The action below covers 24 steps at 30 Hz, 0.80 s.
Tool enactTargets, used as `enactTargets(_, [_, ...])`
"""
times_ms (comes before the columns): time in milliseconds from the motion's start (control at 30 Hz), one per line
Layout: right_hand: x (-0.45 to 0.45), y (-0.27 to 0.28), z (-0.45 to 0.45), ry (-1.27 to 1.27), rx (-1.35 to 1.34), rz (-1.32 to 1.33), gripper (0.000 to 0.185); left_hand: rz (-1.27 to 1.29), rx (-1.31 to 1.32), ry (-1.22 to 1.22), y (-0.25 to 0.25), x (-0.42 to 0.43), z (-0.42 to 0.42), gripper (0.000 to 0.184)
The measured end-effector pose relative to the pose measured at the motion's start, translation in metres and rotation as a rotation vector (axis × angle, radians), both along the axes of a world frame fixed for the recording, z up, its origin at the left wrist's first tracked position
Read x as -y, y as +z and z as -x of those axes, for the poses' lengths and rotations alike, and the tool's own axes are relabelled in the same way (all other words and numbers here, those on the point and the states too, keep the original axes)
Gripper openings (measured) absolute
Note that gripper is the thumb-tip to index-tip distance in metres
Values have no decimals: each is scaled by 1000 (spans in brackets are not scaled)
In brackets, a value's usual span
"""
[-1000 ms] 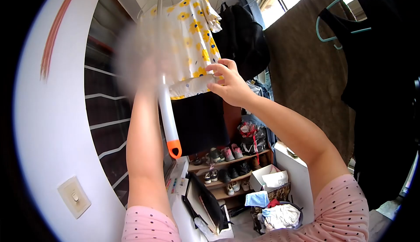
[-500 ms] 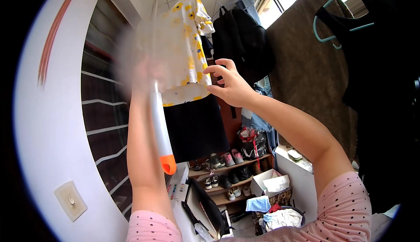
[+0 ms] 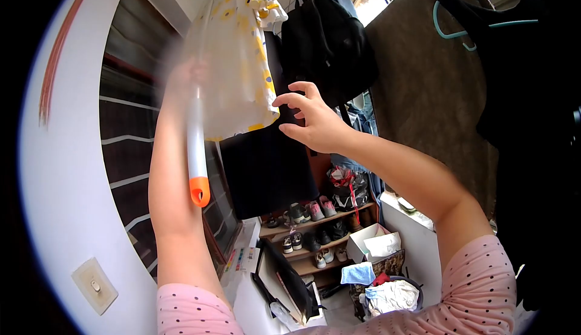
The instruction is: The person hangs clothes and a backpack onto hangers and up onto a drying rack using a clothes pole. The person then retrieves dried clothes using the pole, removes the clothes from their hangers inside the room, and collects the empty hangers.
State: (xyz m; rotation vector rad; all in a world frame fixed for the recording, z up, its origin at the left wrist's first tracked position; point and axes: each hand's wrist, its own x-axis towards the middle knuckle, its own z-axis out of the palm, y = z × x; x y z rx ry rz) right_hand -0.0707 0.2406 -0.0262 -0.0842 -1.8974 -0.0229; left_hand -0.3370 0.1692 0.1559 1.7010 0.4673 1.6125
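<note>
Toward 10 o'clock, the left hand [image 3: 192, 72], hazy behind a blur, is closed around a white pole [image 3: 196, 134] whose orange end points to 6 o'clock. The flowered shirt [image 3: 261, 62] hangs at 11 o'clock. The right hand [image 3: 313, 122] grasps nothing, fingers spread and curved at the shirt's edge; contact is unclear. A black backpack [image 3: 327, 53] hangs at 1 o'clock, shoes [image 3: 296, 214] at 6.
</note>
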Motion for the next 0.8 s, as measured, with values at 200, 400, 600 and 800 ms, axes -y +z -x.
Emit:
enactTargets(200, [-10,-3,0,-36,-21,-67,42,-73,-120,233,6,-5,3,33])
enactTargets(400, [-15,-4,-3,24,-1,6,43,142,2,-173,25,-31,16,32])
enactTargets(600, [-31,-8,-4,-99,70,-11,40,-47,18,-3,40,-69,32,32])
enactTargets(800, [-29,-2,-17,-116,83,54,39,-171,64,128,48,-93,19,31])
